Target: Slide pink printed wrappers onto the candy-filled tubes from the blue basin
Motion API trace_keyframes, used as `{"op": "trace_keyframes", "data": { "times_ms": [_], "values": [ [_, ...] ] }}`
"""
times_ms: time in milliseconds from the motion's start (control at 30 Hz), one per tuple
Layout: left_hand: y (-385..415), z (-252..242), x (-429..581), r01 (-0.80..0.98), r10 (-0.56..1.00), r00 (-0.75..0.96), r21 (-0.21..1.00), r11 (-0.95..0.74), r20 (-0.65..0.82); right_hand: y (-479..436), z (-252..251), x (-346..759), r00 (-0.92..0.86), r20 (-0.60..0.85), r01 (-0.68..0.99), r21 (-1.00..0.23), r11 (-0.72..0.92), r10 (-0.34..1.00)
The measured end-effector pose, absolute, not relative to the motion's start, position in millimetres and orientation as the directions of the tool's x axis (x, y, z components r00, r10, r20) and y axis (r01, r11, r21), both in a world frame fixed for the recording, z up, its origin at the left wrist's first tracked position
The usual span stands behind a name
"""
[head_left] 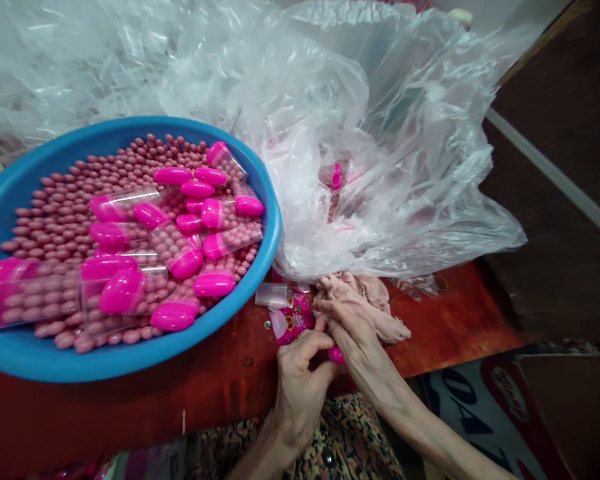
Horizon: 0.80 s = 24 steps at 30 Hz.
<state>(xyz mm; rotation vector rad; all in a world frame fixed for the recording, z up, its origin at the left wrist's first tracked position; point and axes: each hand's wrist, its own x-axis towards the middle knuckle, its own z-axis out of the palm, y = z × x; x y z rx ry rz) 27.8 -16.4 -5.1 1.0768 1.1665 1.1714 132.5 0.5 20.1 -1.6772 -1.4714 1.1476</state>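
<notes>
My left hand (303,373) and my right hand (353,337) meet at the front of the table, fingers closed around one small object. Only its bright pink cap (336,355) shows between them; the fingers hide the rest. A pink printed label (299,317) lies just beyond the left hand's fingers, beside a small clear plastic piece (271,294). Against the right hand's far side rests a crumpled beige cloth (365,300). Clear, pink-capped containers (177,250) filled with pink balls lie in the blue basin on the left.
The blue basin (275,230) holds many loose pink balls (63,200) and covers the table's left part. Crumpled clear plastic bags (395,167) spread along the back, with pink pieces inside one. A printed carton (480,407) sits below the red-brown table (230,360) at right.
</notes>
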Motion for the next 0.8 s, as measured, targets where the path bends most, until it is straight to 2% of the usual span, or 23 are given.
{"op": "trace_keyframes", "data": {
  "times_ms": [67, 267, 467, 633, 800],
  "values": [
    [-16, -12, 32, -0.094, 0.994, 0.036, 0.99, 0.104, -0.101, 0, 12, 133, -0.006, -0.06, 0.575, -0.817, -0.045, 0.998],
    [-18, -22, 36, -0.091, 0.997, 0.053, 0.994, 0.066, -0.062, 6, 11, 131, -0.056, 0.066, 0.676, -0.732, 0.087, 0.996],
    [-18, -24, 38, -0.071, 1.0, 0.014, 0.997, -0.023, 0.024, 7, 21, 132, -0.147, 0.076, 0.748, -0.644, 0.161, 0.986],
    [-16, -22, 38, -0.033, 0.997, 0.0, 0.996, -0.077, 0.077, 6, 20, 131, -0.201, 0.097, 0.744, -0.632, 0.216, 0.975],
    [-15, -20, 37, -0.016, 0.997, 0.036, 0.998, -0.062, 0.063, 5, 24, 131, -0.15, 0.031, 0.731, -0.669, 0.132, 0.988]
  ]
}}
